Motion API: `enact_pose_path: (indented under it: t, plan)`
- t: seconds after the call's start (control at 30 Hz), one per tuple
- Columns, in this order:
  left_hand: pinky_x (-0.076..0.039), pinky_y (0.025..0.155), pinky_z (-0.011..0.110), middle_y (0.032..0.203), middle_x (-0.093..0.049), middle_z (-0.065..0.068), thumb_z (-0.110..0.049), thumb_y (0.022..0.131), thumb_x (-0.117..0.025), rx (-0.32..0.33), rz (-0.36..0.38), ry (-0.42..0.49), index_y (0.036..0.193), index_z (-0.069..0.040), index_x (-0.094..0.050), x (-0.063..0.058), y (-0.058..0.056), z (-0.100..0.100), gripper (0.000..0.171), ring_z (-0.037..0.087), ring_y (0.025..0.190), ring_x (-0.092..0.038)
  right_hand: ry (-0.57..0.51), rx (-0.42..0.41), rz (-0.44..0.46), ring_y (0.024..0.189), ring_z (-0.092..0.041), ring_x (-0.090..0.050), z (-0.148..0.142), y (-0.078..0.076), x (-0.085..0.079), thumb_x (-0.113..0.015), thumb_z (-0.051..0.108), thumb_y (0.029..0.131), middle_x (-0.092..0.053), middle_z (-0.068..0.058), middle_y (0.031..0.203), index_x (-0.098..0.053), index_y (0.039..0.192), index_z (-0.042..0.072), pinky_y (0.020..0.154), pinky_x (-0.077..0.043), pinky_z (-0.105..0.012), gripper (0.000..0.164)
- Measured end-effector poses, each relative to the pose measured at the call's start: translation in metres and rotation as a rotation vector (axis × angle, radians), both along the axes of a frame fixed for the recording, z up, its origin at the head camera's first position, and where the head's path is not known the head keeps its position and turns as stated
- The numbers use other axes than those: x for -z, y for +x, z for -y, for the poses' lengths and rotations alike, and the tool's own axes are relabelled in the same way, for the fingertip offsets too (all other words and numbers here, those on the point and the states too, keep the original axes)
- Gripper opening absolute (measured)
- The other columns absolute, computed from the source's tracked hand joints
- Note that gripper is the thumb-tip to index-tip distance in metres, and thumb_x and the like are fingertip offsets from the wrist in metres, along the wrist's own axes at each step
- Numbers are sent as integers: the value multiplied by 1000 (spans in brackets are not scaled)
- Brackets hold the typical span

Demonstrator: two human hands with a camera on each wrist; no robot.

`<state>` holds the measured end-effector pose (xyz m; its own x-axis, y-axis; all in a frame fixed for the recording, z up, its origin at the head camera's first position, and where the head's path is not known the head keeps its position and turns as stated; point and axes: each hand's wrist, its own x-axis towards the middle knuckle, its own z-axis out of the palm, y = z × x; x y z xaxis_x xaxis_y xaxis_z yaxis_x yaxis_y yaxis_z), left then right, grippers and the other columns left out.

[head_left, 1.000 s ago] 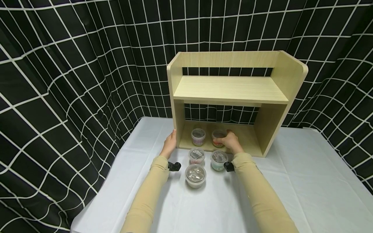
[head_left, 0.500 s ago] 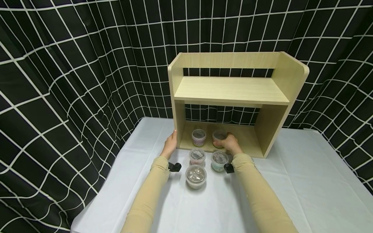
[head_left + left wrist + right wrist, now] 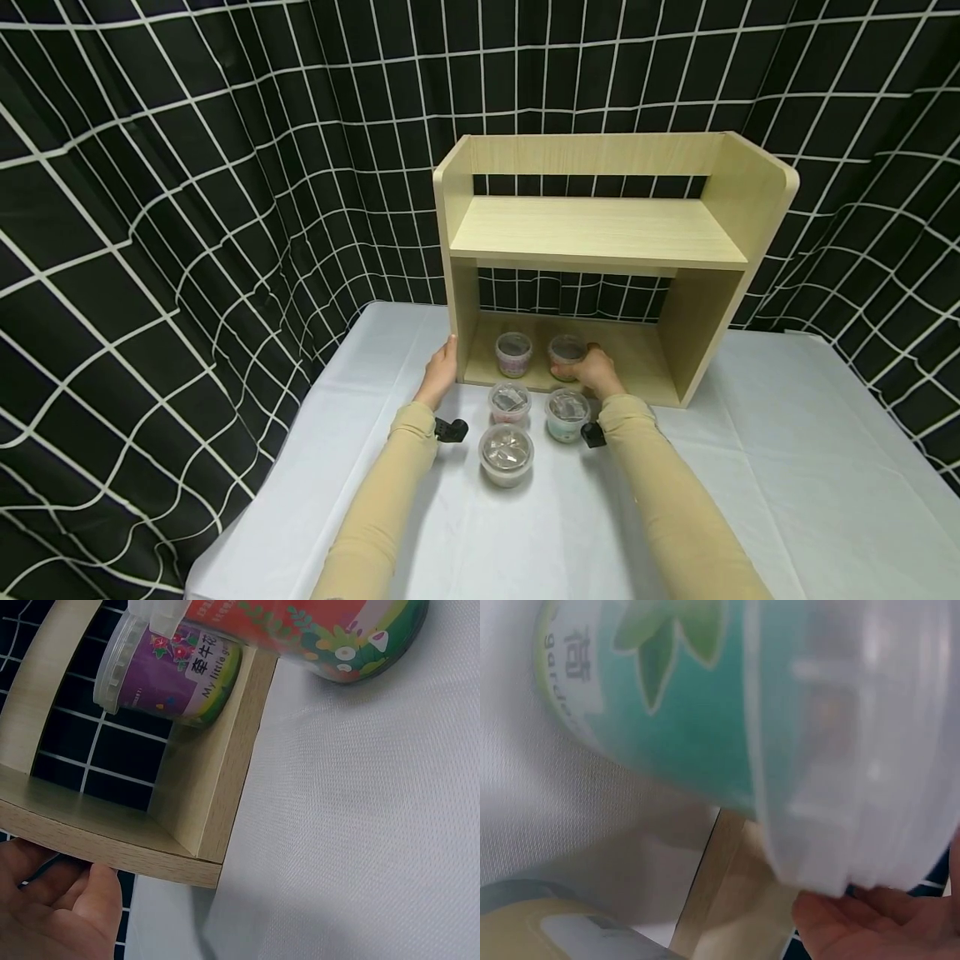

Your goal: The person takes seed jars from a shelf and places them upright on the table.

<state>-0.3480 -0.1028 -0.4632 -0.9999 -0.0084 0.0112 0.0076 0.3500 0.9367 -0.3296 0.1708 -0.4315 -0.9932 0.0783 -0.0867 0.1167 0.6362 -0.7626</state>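
Note:
My left hand (image 3: 438, 372) rests against the outer face of the left side panel (image 3: 462, 325) of a pale wooden shelf. In the left wrist view its thumb and fingertips (image 3: 103, 879) meet that panel's edge. Inside the lower compartment, my right hand (image 3: 597, 372) grips a small clear-lidded tub with a reddish label (image 3: 566, 348), thumb in front and fingers round its right side. A purple-labelled tub (image 3: 513, 357) stands to its left on the same board. In the right wrist view a teal tub (image 3: 682, 697) hides most of the gripped one.
On the white tablecloth (image 3: 787, 467) before the shelf stand a red-labelled tub (image 3: 509, 404), the teal tub and a pale tub (image 3: 506, 457), close to both forearms. The upper board (image 3: 600, 229) overhangs the right hand. Black grid cloth (image 3: 225, 167) surrounds the table.

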Motion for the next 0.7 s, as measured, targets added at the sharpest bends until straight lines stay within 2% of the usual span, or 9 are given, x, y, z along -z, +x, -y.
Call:
enact_pose_path:
  t: [0.2,0.37,0.7]
  plan:
    - [-23,107,47,146,-31,15,-66,92,-18,3,3,13,145,-6,-30,1,-1,0,81,33,133,-25,-3,-13,-27,116,-48,-40,-1,-1,1,-77,23,76,-44,-34,124,-32,129,-17,99,-34,-53,80]
    - [-24,107,48,145,-32,15,-65,92,-18,4,5,19,145,-6,-30,1,-1,-1,80,33,133,-26,21,-6,-55,115,-49,-39,-1,-1,1,-77,22,77,-45,-34,124,-35,128,-17,99,-32,-54,77]
    - [-24,107,47,146,-30,15,-64,93,-17,4,14,9,145,-5,-30,1,-1,0,79,33,134,-25,0,26,-104,114,-48,-39,0,-2,4,-78,19,75,-49,-32,122,-41,126,-15,100,-30,-54,72]
